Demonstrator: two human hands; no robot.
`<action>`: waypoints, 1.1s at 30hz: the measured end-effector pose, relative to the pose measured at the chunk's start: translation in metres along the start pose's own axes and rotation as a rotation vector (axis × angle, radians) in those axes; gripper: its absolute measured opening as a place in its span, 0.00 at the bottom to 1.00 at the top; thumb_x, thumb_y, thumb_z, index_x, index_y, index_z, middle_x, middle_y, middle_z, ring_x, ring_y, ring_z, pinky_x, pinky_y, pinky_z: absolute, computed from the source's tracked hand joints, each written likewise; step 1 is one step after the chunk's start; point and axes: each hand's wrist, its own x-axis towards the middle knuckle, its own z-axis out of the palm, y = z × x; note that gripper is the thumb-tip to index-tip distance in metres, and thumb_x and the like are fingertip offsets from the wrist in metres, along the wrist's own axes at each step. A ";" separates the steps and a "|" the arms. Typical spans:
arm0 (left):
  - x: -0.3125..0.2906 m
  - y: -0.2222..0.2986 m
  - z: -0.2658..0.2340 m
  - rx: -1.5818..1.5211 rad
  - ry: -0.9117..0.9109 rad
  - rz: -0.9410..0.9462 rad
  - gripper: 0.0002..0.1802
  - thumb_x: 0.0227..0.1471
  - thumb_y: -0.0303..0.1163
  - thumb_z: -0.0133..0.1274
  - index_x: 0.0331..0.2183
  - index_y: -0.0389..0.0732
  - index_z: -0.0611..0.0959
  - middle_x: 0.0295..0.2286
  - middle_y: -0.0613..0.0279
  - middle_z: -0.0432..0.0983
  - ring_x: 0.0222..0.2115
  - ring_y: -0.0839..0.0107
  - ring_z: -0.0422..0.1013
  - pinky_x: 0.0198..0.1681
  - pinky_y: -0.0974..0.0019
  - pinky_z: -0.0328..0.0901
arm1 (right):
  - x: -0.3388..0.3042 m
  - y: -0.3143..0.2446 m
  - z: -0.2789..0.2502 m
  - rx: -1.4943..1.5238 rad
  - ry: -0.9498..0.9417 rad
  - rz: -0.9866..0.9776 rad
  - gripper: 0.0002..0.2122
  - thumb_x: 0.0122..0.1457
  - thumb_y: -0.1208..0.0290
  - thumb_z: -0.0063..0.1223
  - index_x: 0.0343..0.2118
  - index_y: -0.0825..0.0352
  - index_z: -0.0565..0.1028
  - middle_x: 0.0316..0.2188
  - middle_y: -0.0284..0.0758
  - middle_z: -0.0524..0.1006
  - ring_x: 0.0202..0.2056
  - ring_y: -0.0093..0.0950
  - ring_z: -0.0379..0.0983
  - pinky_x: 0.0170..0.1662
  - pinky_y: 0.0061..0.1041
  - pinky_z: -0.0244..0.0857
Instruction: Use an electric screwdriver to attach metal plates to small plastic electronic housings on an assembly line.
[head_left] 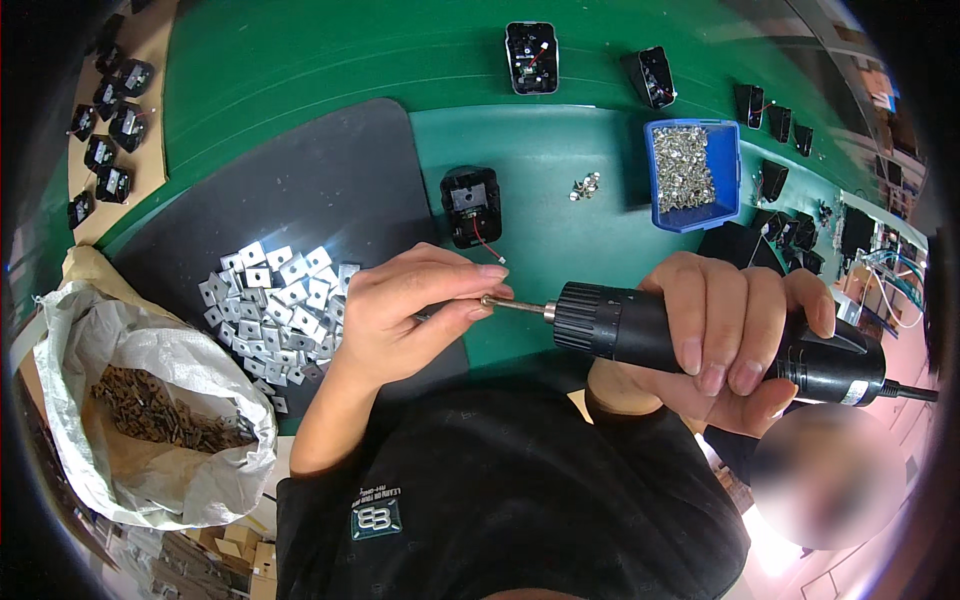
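black corded electric screwdriver grasped in the right hand, right of centre, its bit meeting a small screw pinched by the left hand mid-frame, below a black housing.

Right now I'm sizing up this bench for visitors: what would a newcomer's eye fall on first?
Probably the black screwdriver in the right hand, its bit reaching a small metal piece in the left hand. Then, to the left, the heap of silver plates on the dark mat, and beyond the screwdriver, a blue bin.
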 end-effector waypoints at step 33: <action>0.031 -0.019 -0.011 0.845 -0.157 -0.069 0.39 0.24 0.34 0.64 0.46 0.42 0.73 0.40 0.56 0.69 0.44 0.59 0.65 0.48 0.57 0.55 | -0.002 0.043 -0.020 -0.353 0.069 0.092 0.19 0.51 0.74 0.53 0.44 0.57 0.57 0.21 0.30 0.66 0.23 0.25 0.64 0.32 0.31 0.63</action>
